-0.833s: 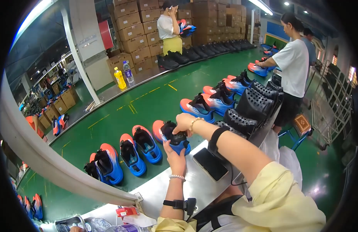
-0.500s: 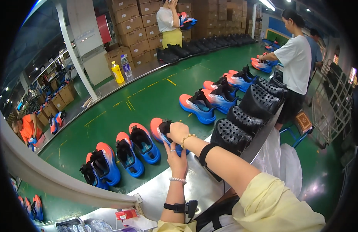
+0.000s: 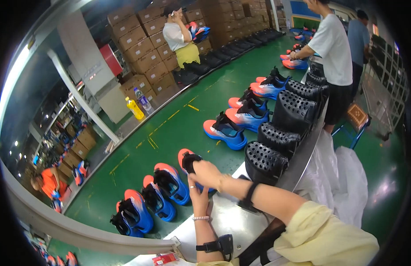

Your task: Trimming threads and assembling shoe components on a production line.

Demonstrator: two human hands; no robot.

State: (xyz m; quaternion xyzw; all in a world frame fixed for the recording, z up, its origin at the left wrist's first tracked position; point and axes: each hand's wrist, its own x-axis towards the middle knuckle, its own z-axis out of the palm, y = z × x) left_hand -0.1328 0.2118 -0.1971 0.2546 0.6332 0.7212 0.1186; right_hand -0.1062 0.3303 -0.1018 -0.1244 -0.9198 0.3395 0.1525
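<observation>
A coral-and-blue sneaker (image 3: 183,157) with a black collar stands toe-away at the near edge of the green belt. My right hand (image 3: 207,174) is closed at the sneaker's black opening, its fingertips partly hidden. Against the lower side of the same shoe, my left hand (image 3: 199,195) is closed too, its fingers running up beside the heel. Both hands cover most of the shoe's rear. Just left of it sit a matching sneaker (image 3: 173,188) and another sneaker (image 3: 164,212), with more beyond them.
Black perforated shoe-shaped pieces (image 3: 266,160) line the belt's right edge. Several coral-and-blue sneakers (image 3: 224,133) stand beside them. A yellow bottle (image 3: 135,109) and a clear bottle (image 3: 143,101) are on the far ledge. A co-worker in white (image 3: 330,48) handles shoes at right. A pale metal bar (image 3: 88,233) crosses the lower left.
The whole view has tilted and shifted, so the surroundings sit differently in the picture. My hands stay on the same sneaker, with the right hand slightly lower over its opening.
</observation>
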